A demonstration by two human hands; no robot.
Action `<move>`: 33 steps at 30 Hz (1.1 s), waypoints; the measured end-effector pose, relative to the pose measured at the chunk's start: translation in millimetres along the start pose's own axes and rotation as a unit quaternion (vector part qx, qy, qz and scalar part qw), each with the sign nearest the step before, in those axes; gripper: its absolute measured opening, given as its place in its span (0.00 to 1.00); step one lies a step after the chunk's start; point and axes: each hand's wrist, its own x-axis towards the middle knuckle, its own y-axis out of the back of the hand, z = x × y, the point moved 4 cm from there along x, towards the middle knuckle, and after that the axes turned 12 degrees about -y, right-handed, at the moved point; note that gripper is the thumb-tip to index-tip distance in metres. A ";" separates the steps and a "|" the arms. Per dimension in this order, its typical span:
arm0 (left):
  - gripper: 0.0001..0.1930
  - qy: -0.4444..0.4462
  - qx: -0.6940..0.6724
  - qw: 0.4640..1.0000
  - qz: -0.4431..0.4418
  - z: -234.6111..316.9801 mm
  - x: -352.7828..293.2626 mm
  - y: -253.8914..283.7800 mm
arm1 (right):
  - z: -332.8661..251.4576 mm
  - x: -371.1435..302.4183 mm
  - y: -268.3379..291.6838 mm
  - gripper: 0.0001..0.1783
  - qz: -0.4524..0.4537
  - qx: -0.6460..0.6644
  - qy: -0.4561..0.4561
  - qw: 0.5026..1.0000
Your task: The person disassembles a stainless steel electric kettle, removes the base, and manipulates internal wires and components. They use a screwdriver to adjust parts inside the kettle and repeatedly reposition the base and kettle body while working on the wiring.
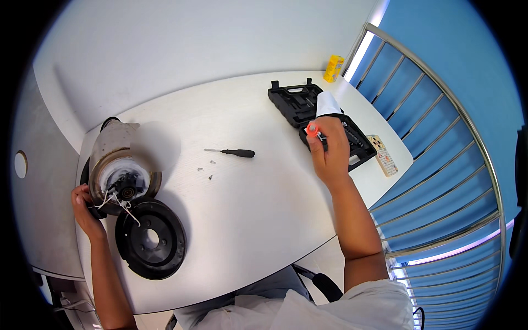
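A metal electric kettle (113,144) lies on its side at the left of the table, its open bottom facing me. Inside shows a black round connector (128,190) with white wires (124,207). Those wires reach toward a round black base cover (165,237) with a central hole. My left hand (85,212) is closed around the kettle's black handle, partly hidden. Over the tool case, my right hand (331,146) is closed on an orange-red tipped thing (312,130). A white piece (328,103) shows behind my fingers; whether it belongs to the same thing, I cannot tell.
A black-handled screwdriver (238,153) lies mid-table near several small screws (210,177). The open black tool case (291,104) is at the right, beside a beige power strip (383,157). A yellow box (334,68) stands at the far corner. Metal railing (484,159) runs along the right.
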 end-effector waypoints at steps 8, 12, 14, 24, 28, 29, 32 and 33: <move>0.21 0.007 0.006 1.000 0.010 -0.3 -0.4 -0.5 | -22.3 -8.7 -15.7 0.14 -0.020 0.036 0.120 0.992; 0.21 0.006 0.002 1.000 0.008 2.0 0.4 -0.4 | -21.4 -13.3 -20.0 0.14 -0.029 0.104 0.065 0.992; 0.21 0.010 -0.002 1.000 0.004 -0.1 0.1 1.8 | -3.8 -13.2 -27.1 0.13 -0.039 0.297 -0.096 0.949; 0.22 0.033 -0.014 0.999 0.001 -10.6 -0.2 8.0 | 65.4 -13.1 -21.9 0.07 -0.021 0.794 -0.348 0.498; 0.22 0.070 -0.002 0.998 -0.003 -9.8 -3.7 11.5 | 62.0 -7.6 -7.8 0.09 -0.038 0.832 -0.303 0.464; 0.22 0.090 -0.010 0.996 -0.005 -11.3 -2.9 12.3 | 63.4 -8.3 -1.5 0.10 -0.031 0.841 -0.295 0.453; 0.22 0.087 -0.009 0.996 0.008 -7.9 -5.5 9.1 | 66.1 -6.1 7.6 0.13 -0.037 0.854 -0.262 0.448; 0.22 0.089 -0.005 0.996 0.010 -7.0 -5.1 9.2 | 67.7 -5.8 8.8 0.12 -0.022 0.849 -0.271 0.454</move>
